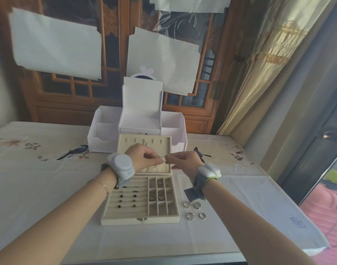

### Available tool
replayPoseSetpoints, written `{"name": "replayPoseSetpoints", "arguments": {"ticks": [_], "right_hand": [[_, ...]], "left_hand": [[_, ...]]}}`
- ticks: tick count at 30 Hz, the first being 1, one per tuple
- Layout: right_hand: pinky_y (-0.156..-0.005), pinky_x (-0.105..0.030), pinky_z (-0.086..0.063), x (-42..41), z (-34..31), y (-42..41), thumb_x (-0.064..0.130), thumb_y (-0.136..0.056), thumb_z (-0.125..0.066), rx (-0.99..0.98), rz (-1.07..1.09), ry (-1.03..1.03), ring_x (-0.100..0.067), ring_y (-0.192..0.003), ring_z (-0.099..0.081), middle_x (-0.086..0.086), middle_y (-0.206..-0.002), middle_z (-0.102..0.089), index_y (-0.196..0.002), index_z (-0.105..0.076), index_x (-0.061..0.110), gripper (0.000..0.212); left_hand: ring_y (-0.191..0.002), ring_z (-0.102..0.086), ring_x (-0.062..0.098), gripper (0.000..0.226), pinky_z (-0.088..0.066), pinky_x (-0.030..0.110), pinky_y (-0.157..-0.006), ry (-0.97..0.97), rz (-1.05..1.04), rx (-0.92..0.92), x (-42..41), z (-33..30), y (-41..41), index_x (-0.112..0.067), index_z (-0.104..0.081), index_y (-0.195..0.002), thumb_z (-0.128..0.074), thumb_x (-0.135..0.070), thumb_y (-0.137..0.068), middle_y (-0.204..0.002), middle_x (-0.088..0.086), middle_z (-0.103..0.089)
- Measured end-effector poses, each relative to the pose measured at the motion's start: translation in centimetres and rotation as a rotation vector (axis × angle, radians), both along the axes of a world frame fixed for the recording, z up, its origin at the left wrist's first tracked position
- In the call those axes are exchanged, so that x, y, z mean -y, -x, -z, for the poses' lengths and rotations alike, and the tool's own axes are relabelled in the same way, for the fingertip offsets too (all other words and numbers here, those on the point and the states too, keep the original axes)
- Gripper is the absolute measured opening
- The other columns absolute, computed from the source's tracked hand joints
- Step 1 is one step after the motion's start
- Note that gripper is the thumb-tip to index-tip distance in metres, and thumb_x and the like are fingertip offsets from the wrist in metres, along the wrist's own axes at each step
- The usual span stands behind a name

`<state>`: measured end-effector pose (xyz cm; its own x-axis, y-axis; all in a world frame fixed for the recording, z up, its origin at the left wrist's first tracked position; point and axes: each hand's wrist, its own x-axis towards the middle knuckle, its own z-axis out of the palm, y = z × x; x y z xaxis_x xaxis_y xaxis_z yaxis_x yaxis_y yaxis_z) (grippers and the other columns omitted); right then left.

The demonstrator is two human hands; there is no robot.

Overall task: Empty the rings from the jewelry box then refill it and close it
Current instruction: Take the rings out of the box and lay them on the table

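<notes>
A beige jewelry box [125, 219] lies open on the table, its lid [125, 142] standing up behind. Rings sit in the right-hand compartments [160, 196] and small dark studs in the left rows. Several silver rings [194, 210] lie on the cloth just right of the box. Above the lid, my left hand [144, 157] pinches a small ring [158, 156] at its fingertips. My right hand [183, 160] meets it there, fingers curled, pinching at the same spot; whether it touches the ring is unclear.
A white desk organizer [102, 138] with an upright flap stands right behind the box. The table wears a white cloth with bird and flower prints. A curtain [263, 73] hangs at the right, and the table's right edge drops off there.
</notes>
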<state>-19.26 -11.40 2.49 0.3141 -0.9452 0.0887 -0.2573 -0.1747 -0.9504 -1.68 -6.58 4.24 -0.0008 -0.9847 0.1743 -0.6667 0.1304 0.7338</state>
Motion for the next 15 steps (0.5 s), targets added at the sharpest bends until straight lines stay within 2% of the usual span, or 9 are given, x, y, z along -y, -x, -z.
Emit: {"name": "replayPoseSetpoints", "arguments": {"ticks": [4, 8, 11, 13, 15], "right_hand": [[-0.071, -0.017, -0.056, -0.6, -1.4, -1.5, 0.015, -0.086, -0.067, 0.072, -0.002, 0.031, -0.01, -0.078, -0.068, -0.007, -0.086, -0.072, -0.102, -0.072, 0.001, 0.022], [-0.064, -0.013, -0.053, -1.4, -3.0, -2.4, 0.017, -0.087, -0.066, 0.117, 0.019, 0.075, -0.004, -0.075, -0.066, -0.002, -0.083, -0.072, -0.1, -0.073, 0.007, 0.017], [-0.064, -0.014, -0.052, -2.2, -4.0, -2.6, 0.019, -0.087, -0.066, 0.149, 0.01, 0.124, 0.001, -0.073, -0.065, -0.001, -0.085, -0.073, -0.1, -0.073, 0.01, 0.017], [-0.064, -0.013, -0.05, -2.7, -4.9, -2.6, 0.018, -0.088, -0.066, 0.185, -0.014, 0.146, 0.003, -0.075, -0.065, 0.001, -0.091, -0.073, -0.103, -0.073, 0.011, 0.018], [-0.066, -0.012, -0.049, -3.2, -5.7, -2.6, 0.015, -0.088, -0.066, 0.209, -0.056, 0.178, 0.002, -0.083, -0.066, 0.004, -0.101, -0.073, -0.105, -0.073, 0.01, 0.019]], "left_hand": [[-0.08, -0.063, 0.009, 0.008, -0.048, 0.021, -0.082, 0.06, 0.022, -0.083, -0.9, -1.5, -0.9, -0.026, -0.072, -0.081, -0.077, -0.023, -0.075, -0.088, -0.006, -0.071], [-0.084, -0.066, 0.011, 0.013, -0.05, 0.022, -0.083, 0.125, -0.004, -0.099, -1.8, -2.9, -1.5, -0.025, -0.071, -0.085, -0.077, -0.02, -0.075, -0.093, -0.007, -0.071], [-0.081, -0.064, 0.011, 0.016, -0.049, 0.023, -0.081, 0.172, 0.009, -0.133, -2.5, -3.8, -1.9, -0.029, -0.069, -0.083, -0.075, -0.015, -0.077, -0.093, -0.01, -0.07], [-0.084, -0.064, 0.013, 0.02, -0.05, 0.024, -0.082, 0.201, 0.013, -0.151, -3.0, -4.5, -2.2, -0.031, -0.068, -0.083, -0.073, -0.012, -0.079, -0.095, -0.012, -0.069], [-0.088, -0.064, 0.014, 0.018, -0.051, 0.025, -0.085, 0.228, 0.01, -0.175, -3.5, -5.1, -2.4, -0.026, -0.07, -0.09, -0.071, -0.01, -0.08, -0.098, -0.01, -0.07]]}}
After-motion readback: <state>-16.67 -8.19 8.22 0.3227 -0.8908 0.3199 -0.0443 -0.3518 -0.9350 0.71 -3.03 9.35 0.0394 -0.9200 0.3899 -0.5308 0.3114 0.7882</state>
